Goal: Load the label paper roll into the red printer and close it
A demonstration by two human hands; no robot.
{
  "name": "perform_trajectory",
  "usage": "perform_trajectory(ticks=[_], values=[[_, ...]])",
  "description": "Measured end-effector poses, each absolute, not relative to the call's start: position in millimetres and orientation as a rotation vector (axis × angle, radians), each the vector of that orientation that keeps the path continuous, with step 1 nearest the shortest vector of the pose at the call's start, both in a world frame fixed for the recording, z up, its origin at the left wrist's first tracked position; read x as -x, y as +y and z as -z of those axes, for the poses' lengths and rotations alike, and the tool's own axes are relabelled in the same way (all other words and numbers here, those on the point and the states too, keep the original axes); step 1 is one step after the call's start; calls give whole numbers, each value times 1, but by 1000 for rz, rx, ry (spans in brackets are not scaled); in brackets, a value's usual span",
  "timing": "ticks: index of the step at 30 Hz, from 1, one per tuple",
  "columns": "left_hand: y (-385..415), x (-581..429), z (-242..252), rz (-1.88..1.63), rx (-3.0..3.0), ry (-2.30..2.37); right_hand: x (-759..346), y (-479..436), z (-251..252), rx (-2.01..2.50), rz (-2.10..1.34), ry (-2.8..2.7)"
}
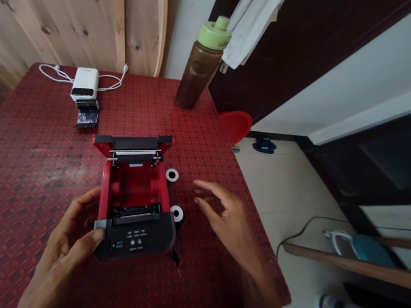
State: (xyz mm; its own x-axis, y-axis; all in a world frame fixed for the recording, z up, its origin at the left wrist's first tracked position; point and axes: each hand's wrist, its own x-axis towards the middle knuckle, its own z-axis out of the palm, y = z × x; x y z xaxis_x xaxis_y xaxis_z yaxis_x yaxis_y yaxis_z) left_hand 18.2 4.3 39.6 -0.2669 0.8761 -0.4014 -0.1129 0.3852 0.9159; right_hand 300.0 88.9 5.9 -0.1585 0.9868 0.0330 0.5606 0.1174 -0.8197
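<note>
A small red-and-black thermal printer (137, 185) sits on the table with its lid raised at the far side. Its paper bay shows nothing inside, and buttons mark the black front panel. My left hand (70, 242) grips the printer's left side, thumb on the front panel's corner and fingers along the side wall. Just right of the printer lie two small rolls (180, 216), with white ring-shaped ends and dark cores. My right hand (232, 222) hovers to the right of these rolls, thumb and fingers apart, holding nothing. A thin black strap (175, 258) trails by the printer's front right corner.
On the red patterned table (34, 203), a white power bank (85, 84) with a white cable stands at the back left. A brown bottle (201, 68) with a green lid stands at the back right. A red stool (234, 126) and slippers (264, 145) are beyond the right edge.
</note>
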Motion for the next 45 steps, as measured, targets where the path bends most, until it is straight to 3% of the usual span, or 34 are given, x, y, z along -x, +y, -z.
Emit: perform_trajectory(ticks=[10, 17, 23, 31, 37, 45], values=[[3, -17, -40, -1126, -730, 1452, -250, 137, 7, 1394, -847, -1924], [0, -8, -27, -1127, -725, 1370, -296, 100, -74, 1424, -816, -1894], [0, -7, -25, -1141, -720, 1314, -291, 83, -130, 1012, -1448, -2086], [1, -8, -26, -1149, -743, 1305, -238, 130, -108, 851, -1621, -2294], [2, -8, -27, -1160, -738, 1294, -219, 124, -92, 1073, -980, -2526], [1, -8, -23, -1175, -712, 1280, -187, 116, -79, 1196, -426, -2705]])
